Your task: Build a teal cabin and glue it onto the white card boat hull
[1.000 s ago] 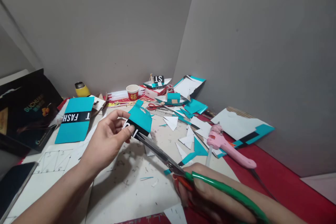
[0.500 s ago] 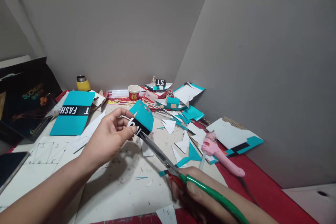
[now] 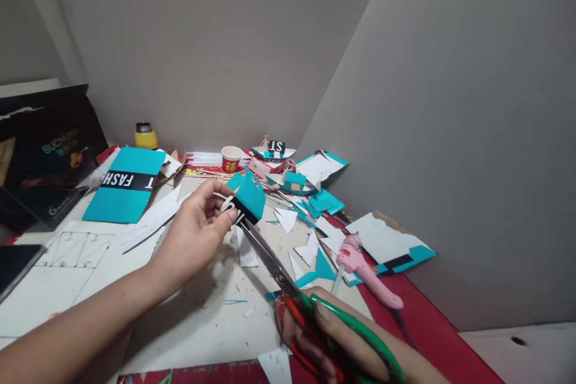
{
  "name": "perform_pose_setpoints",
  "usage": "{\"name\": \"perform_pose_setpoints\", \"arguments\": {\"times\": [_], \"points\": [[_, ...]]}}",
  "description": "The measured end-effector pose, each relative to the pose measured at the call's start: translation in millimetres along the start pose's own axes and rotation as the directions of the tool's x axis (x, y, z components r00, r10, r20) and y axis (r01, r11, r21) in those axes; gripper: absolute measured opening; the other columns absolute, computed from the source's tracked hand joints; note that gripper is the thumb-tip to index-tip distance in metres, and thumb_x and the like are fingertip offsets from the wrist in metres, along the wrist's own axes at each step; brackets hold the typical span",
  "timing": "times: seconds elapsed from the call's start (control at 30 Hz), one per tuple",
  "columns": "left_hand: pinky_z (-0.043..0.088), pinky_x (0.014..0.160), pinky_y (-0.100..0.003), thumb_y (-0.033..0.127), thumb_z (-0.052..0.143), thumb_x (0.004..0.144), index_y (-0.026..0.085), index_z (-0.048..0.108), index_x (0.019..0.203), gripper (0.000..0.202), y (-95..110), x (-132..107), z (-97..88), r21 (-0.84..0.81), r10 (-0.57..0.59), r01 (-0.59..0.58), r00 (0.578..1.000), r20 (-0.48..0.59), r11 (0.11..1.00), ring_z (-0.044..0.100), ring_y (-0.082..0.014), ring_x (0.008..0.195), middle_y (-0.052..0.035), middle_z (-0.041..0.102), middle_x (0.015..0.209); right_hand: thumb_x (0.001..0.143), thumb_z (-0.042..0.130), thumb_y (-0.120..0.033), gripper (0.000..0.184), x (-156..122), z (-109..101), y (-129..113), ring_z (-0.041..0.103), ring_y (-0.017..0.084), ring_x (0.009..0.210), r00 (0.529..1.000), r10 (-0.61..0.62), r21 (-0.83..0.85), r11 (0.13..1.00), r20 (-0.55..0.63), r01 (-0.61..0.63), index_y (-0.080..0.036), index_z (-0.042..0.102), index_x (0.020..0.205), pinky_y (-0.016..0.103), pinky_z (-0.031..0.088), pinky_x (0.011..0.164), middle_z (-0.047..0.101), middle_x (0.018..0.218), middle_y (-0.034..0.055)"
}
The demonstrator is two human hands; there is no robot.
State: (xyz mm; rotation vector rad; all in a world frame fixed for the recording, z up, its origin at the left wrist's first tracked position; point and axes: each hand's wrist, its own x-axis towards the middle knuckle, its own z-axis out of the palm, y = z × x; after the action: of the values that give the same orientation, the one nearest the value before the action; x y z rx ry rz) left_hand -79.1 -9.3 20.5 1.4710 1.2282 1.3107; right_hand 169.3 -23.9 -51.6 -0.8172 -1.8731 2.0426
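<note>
Near the left hand's cardboard piece, upside-down "FASH" card.

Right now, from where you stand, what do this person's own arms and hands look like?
The left hand is ungloved, with no ring or bracelet visible. The left forearm is bare, with no sleeve in view. The right hand, partly hidden, also looks ungloved; the right forearm shows no sleeve or watch. No cables or markings show on either.

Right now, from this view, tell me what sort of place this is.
Most likely a craft table: scissors at a piece of card, a pink glue gun, and cut paper scraps lying about.
</note>
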Motion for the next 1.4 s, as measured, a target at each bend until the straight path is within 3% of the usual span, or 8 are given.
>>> {"name": "perform_pose_setpoints", "arguments": {"times": [0.17, 0.3, 0.53, 0.7, 0.93, 1.13, 1.4], "points": [[0.045, 0.062, -0.024, 0.02, 0.061, 0.081, 0.019, 0.051, 0.098, 0.02, -3, 3, 0.4, -0.187, -0.209, 0.206, 0.978, 0.007, 0.96, 0.053, -0.0108, 0.064, 0.0027, 0.059, 0.072, 0.085, 0.033, -0.075, 0.066, -2, 2, -2, 0.045, 0.008, 0.037, 0.999, -0.026, 0.073, 0.997, 0.028, 0.024, -0.015, 0.06, 0.086, 0.018, 0.042, 0.036, 0.045, 0.054, -0.003], [0.047, 0.067, -0.025, 0.021, 0.067, 0.078, 0.019, 0.053, 0.099, 0.026, -5, 3, 1.5, -0.323, -0.268, 0.252, 0.963, -0.005, 0.912, 0.056, -0.01, 0.064, 0.0032, 0.06, 0.071, 0.084, 0.034, -0.076, 0.071, 0, 5, 3, 0.044, 0.008, 0.036, 0.999, 0.018, 0.182, 0.983, 0.037, -0.024, -0.012, 0.063, 0.085, 0.02, 0.045, 0.035, 0.044, 0.052, -0.0026], [0.047, 0.068, -0.024, 0.015, 0.071, 0.071, 0.019, 0.055, 0.1, 0.033, 2, 5, -1.4, -0.327, -0.207, 0.177, 0.976, -0.059, 0.928, 0.059, -0.0107, 0.067, 0.002, 0.066, 0.075, 0.083, 0.037, -0.077, 0.069, 0, 18, -1, 0.04, 0.007, 0.034, 0.999, -0.048, 0.12, 0.992, -0.01, 0.048, -0.013, 0.062, 0.083, 0.018, 0.037, 0.033, 0.042, 0.048, -0.005], [0.047, 0.067, -0.023, 0.013, 0.066, 0.074, 0.021, 0.055, 0.103, 0.032, 1, 6, -1.2, -0.27, -0.134, 0.114, 0.989, -0.057, 0.956, 0.061, -0.0118, 0.074, 0.001, 0.068, 0.08, 0.079, 0.038, -0.08, 0.068, -3, 22, -7, 0.038, 0.007, 0.037, 0.995, -0.071, 0.088, 0.993, -0.064, 0.076, -0.015, 0.057, 0.084, 0.02, 0.04, 0.039, 0.042, 0.049, -0.006], [0.049, 0.072, -0.024, 0.013, 0.064, 0.076, 0.023, 0.057, 0.106, 0.033, 2, -1, 4.4, -0.117, -0.038, 0.026, 0.994, -0.104, 0.993, 0.06, -0.0135, 0.084, 0.0009, 0.065, 0.089, 0.085, 0.034, -0.076, 0.066, 0, 22, -6, 0.04, 0.008, 0.036, 0.995, -0.078, 0.105, 0.991, -0.057, 0.084, -0.014, 0.059, 0.089, 0.02, 0.039, 0.038, 0.04, 0.051, -0.0066], [0.049, 0.074, -0.025, 0.011, 0.061, 0.079, 0.021, 0.053, 0.109, 0.033, 4, -4, 9.3, -0.091, -0.033, 0.023, 0.994, -0.105, 0.996, 0.06, -0.0134, 0.082, -0.0005, 0.064, 0.091, 0.086, 0.035, -0.074, 0.066, 1, 19, -6, 0.041, 0.008, 0.036, 0.994, -0.102, 0.099, 0.99, -0.031, 0.104, -0.013, 0.06, 0.09, 0.02, 0.04, 0.037, 0.039, 0.049, -0.0071], [0.049, 0.076, -0.027, 0.015, 0.061, 0.081, 0.022, 0.055, 0.108, 0.029, 1, -5, 8.7, -0.043, 0.078, -0.085, 0.986, -0.148, 0.995, 0.06, -0.0152, 0.087, -0.0027, 0.065, 0.1, 0.089, 0.03, -0.072, 0.067, 2, 18, -2, 0.042, 0.008, 0.035, 0.995, -0.098, 0.157, 0.982, -0.031, 0.101, -0.012, 0.059, 0.086, 0.019, 0.038, 0.035, 0.041, 0.046, -0.0062]]}}
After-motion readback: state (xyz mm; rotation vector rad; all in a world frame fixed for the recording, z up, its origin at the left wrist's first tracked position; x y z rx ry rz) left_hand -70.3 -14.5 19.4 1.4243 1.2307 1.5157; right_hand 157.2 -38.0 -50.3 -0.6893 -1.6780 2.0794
